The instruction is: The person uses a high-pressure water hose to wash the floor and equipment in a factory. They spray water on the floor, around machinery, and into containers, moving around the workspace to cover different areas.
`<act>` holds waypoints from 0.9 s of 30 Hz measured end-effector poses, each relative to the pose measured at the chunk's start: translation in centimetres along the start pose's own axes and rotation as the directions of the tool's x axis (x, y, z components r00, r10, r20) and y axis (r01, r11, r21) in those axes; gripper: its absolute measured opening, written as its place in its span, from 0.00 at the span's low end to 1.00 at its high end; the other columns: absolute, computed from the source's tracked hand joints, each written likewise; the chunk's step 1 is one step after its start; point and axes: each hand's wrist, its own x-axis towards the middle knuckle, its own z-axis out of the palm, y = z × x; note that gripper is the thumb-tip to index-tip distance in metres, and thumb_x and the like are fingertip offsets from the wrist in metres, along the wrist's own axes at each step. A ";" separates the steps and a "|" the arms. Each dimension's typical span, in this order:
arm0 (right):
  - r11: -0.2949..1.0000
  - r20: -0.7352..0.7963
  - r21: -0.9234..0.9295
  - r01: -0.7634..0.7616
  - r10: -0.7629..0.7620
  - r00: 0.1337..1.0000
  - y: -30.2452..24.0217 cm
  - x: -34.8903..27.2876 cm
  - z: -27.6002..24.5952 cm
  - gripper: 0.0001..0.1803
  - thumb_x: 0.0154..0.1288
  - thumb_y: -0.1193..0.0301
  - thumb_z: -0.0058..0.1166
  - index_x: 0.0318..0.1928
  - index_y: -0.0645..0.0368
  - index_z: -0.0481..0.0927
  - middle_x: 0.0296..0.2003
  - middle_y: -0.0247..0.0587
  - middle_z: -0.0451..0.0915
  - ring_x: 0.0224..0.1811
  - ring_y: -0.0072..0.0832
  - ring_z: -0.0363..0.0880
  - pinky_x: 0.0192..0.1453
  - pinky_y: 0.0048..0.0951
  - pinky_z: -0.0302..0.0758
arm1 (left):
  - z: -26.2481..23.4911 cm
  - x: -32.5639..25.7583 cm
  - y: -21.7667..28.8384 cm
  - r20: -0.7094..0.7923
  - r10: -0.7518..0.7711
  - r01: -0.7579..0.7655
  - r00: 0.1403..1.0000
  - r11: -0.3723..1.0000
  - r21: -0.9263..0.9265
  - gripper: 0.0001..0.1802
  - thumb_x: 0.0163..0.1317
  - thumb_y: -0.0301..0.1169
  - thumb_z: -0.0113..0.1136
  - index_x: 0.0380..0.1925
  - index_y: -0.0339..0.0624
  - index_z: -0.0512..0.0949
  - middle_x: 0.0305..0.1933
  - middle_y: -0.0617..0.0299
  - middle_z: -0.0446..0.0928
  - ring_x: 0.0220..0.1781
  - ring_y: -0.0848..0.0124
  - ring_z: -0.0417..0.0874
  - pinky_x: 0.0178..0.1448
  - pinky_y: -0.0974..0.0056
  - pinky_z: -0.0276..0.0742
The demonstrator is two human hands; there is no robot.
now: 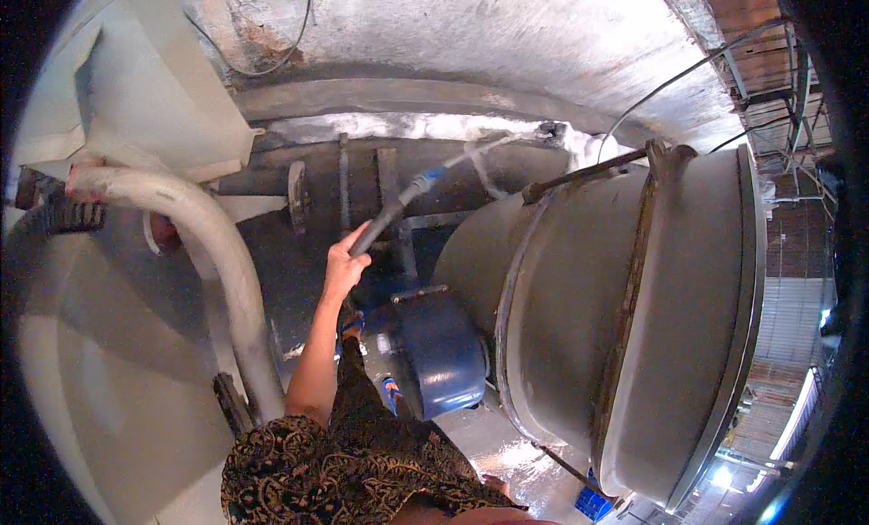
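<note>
My left hand [347, 264] is stretched forward and shut on a dark hose [380, 224] with a blue nozzle piece [424, 181]. A thin jet of water leaves the nozzle and hits the white-crusted ledge [543, 134] at the foot of the rough wall. My forearm rises from a brown patterned garment [353, 471] at the lower edge. My feet in blue-strapped sandals [353, 326] stand on the dark wet floor below the hand. My right hand is out of sight; only a strip of skin shows at the bottom edge.
A big grey round drum [634, 317] lies on its side at the right, with a blue motor housing [441, 351] beside it. A thick pale bent pipe [222, 262] and a grey tank [90, 362] fill the left. Wet floor [507, 453] and a blue crate [593, 505] lie below.
</note>
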 end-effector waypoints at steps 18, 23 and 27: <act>0.681 0.121 -0.045 0.731 -0.723 0.680 17.3 19.1 -6.0 0.13 0.60 0.67 0.49 0.45 0.56 0.77 0.18 0.38 0.74 0.11 0.25 0.70 0.12 0.26 0.70 | 2.5 -32.6 -9.2 -0.563 0.317 0.103 0.763 0.801 0.590 0.20 0.48 0.25 0.53 0.45 0.36 0.73 0.34 0.37 0.76 0.42 0.45 0.77 0.46 0.48 0.73; 0.907 0.379 0.416 -0.061 -0.111 0.919 15.3 21.5 -6.4 0.20 0.61 0.61 0.44 0.49 0.57 0.74 0.17 0.40 0.71 0.13 0.32 0.71 0.15 0.35 0.72 | 4.4 -40.5 -13.9 -0.577 0.199 0.259 0.792 0.746 0.613 0.25 0.48 0.28 0.56 0.50 0.43 0.70 0.32 0.39 0.77 0.38 0.46 0.79 0.44 0.49 0.74; 0.954 0.269 0.062 0.294 -0.299 0.916 13.2 20.8 -7.6 0.17 0.63 0.71 0.43 0.51 0.59 0.73 0.23 0.43 0.78 0.15 0.26 0.74 0.16 0.26 0.72 | 6.1 -44.7 -18.8 -0.647 0.237 0.287 0.725 0.750 0.596 0.19 0.48 0.28 0.56 0.43 0.41 0.72 0.28 0.41 0.77 0.36 0.46 0.79 0.41 0.48 0.74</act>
